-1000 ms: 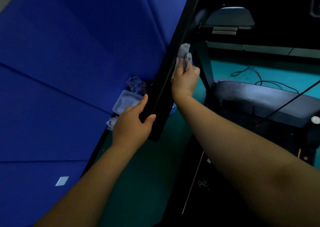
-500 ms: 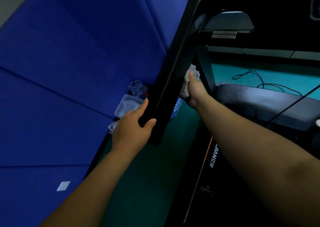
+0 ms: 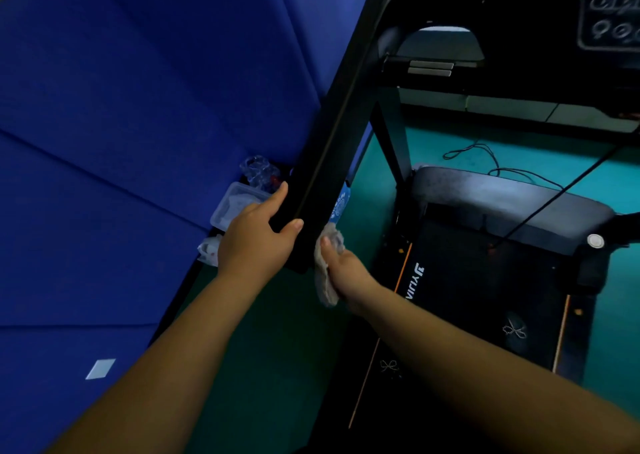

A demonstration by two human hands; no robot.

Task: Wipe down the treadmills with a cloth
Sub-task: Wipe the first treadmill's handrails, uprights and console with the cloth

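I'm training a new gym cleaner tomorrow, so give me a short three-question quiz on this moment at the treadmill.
1. The cloth is held by: A) the right hand B) neither hand C) both hands
2. True or false: the left hand grips the near end of the black handrail.
3. Fill in: the clear plastic container lies at the foot of the ___ padded wall.

Key: 1 A; 2 true; 3 blue.
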